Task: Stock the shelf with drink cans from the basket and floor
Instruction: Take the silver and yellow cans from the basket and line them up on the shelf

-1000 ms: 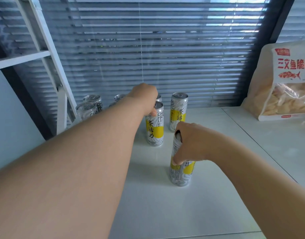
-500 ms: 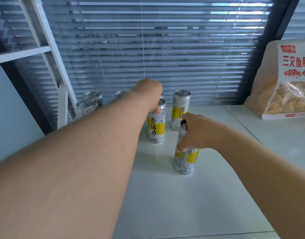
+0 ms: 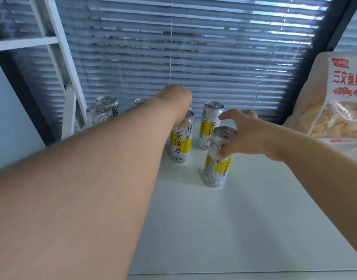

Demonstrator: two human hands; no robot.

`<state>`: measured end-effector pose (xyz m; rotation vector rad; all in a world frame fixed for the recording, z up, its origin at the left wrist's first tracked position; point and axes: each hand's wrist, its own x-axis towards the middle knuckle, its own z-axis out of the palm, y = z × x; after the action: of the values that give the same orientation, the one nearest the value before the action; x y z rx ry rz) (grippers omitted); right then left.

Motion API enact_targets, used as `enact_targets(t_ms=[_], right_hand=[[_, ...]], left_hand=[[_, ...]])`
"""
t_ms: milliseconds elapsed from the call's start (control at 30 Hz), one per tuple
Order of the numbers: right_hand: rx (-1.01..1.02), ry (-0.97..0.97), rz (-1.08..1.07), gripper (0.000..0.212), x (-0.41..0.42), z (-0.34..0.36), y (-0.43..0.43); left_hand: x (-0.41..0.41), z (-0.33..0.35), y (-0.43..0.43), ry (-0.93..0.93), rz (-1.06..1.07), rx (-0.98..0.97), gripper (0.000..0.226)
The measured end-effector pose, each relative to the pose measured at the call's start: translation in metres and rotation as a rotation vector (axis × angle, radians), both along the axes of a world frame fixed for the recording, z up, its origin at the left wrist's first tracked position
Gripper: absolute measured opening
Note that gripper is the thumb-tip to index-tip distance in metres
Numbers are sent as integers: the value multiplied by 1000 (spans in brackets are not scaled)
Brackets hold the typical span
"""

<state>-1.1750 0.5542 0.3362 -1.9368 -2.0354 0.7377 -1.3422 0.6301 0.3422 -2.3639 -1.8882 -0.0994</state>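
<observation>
Hands differ: left hand (image 3: 178, 102) grips middle can (image 3: 180, 142) from above; right hand (image 3: 246, 136) (spread, thumb touching) should leave front can (image 3: 215, 166) gently.

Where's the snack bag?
Head view, far right: the snack bag stands on the white shelf, beyond and right of the right hand.

upright silver-yellow cans (image 3: 214, 168) on shelf (image 3: 244, 219)
</observation>
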Motion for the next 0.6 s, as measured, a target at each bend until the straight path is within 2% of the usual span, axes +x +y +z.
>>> enact_targets(t_ms=[100,167,267,333,400,467,533,567,600], right_hand=[[123,-57,51,61,9,-4,2],[183,-97,7,54,7,-9,4],[269,-309,-71,71,0,-18,6],[263,-362,-79,85,0,-23,7],[222,-276,-34,93,5,-22,7],[135,-25,39,89,9,-20,4],[55,272,43,75,13,-23,2],[87,313,16,65,15,-28,4],[152,275,-13,59,15,-33,5]], left_hand=[[-1,-1,-1,24,9,7,43],[0,-1,-1,31,11,17,43],[0,-1,-2,40,7,27,43],[1,-1,-2,54,7,33,43],[0,-1,-3,47,13,31,42],[-1,-1,-3,33,16,22,42],[-1,0,-5,25,9,14,44],[-1,0,-6,20,3,11,45],[-1,0,-7,17,-4,9,46]])
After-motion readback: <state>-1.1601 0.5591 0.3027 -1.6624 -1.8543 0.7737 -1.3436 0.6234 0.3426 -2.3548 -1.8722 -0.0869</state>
